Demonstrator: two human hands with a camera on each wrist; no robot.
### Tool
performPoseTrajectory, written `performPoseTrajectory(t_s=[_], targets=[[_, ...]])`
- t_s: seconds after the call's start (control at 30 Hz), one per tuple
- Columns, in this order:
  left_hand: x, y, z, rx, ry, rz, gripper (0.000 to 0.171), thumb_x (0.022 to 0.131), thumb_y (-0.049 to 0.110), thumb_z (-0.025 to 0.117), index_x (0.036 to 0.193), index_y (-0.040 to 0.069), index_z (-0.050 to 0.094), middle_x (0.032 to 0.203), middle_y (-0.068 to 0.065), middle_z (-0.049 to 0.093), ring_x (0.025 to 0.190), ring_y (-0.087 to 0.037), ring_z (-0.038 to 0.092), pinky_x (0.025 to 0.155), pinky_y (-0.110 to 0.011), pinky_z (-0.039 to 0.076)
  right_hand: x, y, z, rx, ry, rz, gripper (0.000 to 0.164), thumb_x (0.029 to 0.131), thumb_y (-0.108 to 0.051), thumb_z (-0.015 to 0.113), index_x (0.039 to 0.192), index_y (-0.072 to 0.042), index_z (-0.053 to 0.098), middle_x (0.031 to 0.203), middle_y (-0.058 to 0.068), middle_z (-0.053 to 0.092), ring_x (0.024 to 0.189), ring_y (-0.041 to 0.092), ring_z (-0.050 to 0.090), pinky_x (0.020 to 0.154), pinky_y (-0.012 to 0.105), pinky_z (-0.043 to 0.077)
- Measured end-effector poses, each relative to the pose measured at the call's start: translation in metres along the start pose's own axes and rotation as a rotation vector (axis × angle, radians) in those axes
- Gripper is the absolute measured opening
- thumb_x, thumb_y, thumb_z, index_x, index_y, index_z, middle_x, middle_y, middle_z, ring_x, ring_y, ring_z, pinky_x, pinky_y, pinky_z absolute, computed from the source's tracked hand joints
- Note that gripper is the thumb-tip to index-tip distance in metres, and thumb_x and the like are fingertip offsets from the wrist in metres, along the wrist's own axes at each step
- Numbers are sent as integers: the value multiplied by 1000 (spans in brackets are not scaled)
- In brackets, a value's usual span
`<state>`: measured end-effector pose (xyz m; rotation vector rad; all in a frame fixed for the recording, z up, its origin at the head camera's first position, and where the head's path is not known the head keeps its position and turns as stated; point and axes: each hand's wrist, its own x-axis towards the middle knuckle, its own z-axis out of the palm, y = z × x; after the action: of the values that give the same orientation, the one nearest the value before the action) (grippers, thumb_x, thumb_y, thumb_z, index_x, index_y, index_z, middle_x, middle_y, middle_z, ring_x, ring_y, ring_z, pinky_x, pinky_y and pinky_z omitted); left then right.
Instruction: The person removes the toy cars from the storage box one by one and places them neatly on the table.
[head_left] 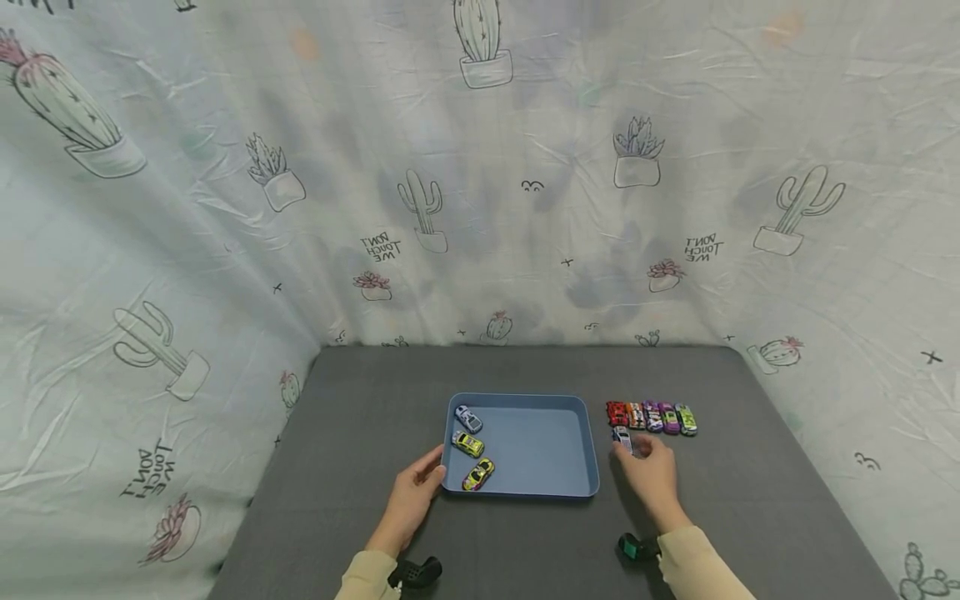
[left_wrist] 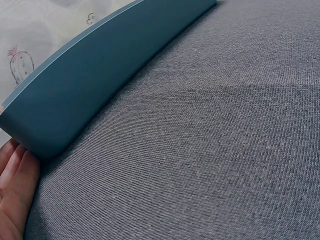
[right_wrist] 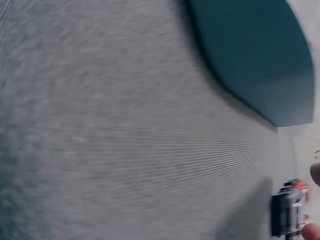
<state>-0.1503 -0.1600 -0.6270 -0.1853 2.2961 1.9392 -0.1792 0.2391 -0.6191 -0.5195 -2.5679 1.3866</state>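
A shallow blue tray (head_left: 525, 495) lies on the grey table, with three toy cars along its left side. These are a silver-blue toy car (head_left: 468, 419), a yellow-green toy car (head_left: 468, 444) and a yellow toy car (head_left: 478, 473) with dark windows. My left hand (head_left: 417, 492) holds the tray's left wall; in the left wrist view its fingers (left_wrist: 19, 185) touch the outside of the corner. Right of the tray, my right hand (head_left: 651, 477) has thumb and fingers around a silver toy car (head_left: 621, 435), which is partly hidden by them.
Several toy cars stand side by side in a row behind my right hand: a red car (head_left: 617, 413), an orange-white car (head_left: 636, 415), a purple-white car (head_left: 653, 416), a purple car (head_left: 670, 418) and a green car (head_left: 686, 419). A cactus-print curtain (head_left: 525, 233) surrounds the table (head_left: 360, 400).
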Motion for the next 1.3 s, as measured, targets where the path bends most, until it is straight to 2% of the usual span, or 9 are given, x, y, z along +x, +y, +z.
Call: performPoseTrajectory(t_s=[0.17, 0.27, 0.47, 0.5, 0.67, 0.77, 0.97, 1.1, 1.3], targets=[[0, 0, 0, 0, -6, 11, 44, 98, 28, 59, 141, 21, 52, 138, -7, 54, 125, -24, 51, 98, -36, 48, 1, -16, -7, 18, 5, -38, 67, 88, -42, 70, 129, 7, 52, 125, 27, 47, 109, 39, 50, 89, 54, 46], [0, 0, -1, -3, -7, 17, 44, 98, 26, 59, 141, 19, 52, 138, -10, 53, 125, -26, 51, 98, -37, 48, 1, -31, -9, 28, -22, -80, 70, 87, -46, 70, 129, 7, 52, 127, 27, 49, 108, 40, 52, 89, 54, 46], [-1, 1, -1, 0, -11, 16, 45, 98, 27, 58, 142, 19, 51, 138, -10, 53, 125, -26, 51, 98, -36, 48, -7, -60, -1, 81, -166, -148, 71, 85, -46, 72, 134, 1, 50, 132, 21, 46, 112, 37, 48, 92, 50, 44], [-3, 5, -1, -3, -17, 14, 44, 99, 25, 58, 142, 17, 50, 138, -11, 53, 125, -27, 51, 98, -37, 48, -9, -63, 1, 83, -197, -159, 72, 85, -48, 72, 135, -1, 49, 133, 19, 45, 113, 36, 47, 92, 50, 45], [-3, 5, -1, -11, -16, 7, 44, 98, 26, 59, 141, 20, 51, 137, -8, 54, 124, -25, 52, 98, -36, 48, -17, -74, 19, 69, -338, -236, 67, 84, -49, 72, 136, -13, 50, 132, 13, 46, 113, 32, 47, 87, 47, 47], [-2, 1, -1, -3, -5, 9, 45, 97, 30, 60, 140, 23, 52, 136, -5, 55, 123, -23, 52, 97, -34, 48, -21, -79, 32, 65, -416, -287, 61, 84, -44, 74, 135, -18, 53, 129, 12, 50, 110, 30, 49, 82, 43, 48], [-1, 0, -1, 0, -2, 26, 46, 96, 32, 60, 140, 21, 52, 137, -8, 54, 124, -26, 52, 97, -35, 48, -32, -88, 59, 92, -566, -385, 56, 86, -36, 74, 134, -15, 55, 128, 14, 52, 106, 29, 52, 82, 42, 48], [-1, 0, 0, -2, -5, 21, 46, 97, 30, 59, 141, 20, 52, 138, -9, 53, 124, -26, 52, 98, -36, 48, -36, -92, 76, 55, -630, -429, 52, 88, -33, 72, 133, -13, 56, 127, 12, 53, 104, 25, 53, 84, 43, 48], [-5, 7, -1, -22, -19, 13, 45, 99, 23, 58, 142, 16, 50, 139, -12, 52, 125, -28, 51, 99, -37, 47, -43, -98, 96, 33, -740, -410, 46, 90, -30, 71, 132, -16, 58, 128, 8, 51, 106, 24, 52, 83, 44, 49]])
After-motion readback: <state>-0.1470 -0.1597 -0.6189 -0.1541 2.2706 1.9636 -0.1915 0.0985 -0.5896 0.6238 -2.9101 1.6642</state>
